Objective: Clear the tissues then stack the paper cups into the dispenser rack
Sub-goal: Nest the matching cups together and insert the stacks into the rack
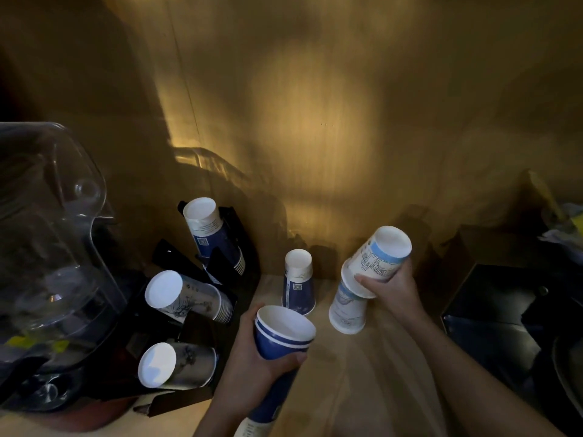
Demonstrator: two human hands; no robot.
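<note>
The black rack (202,313) holds three slanted stacks of cups (186,298), their white bases facing out. Right of the rack, the left hand (252,364) is wrapped around a stack of blue cups (280,339), open mouth up. Farther right, the right hand (391,287) clasps a tilted white cup (378,257) above another white cup (348,310); a blue cup (298,282) stands upside down on the counter (362,373) between.

Both arms reach fwd. Left hand (252,357) wrapped round something, thumb across front; right hand (389,287) raised higher, fingers curled tight in a grip too.
</note>
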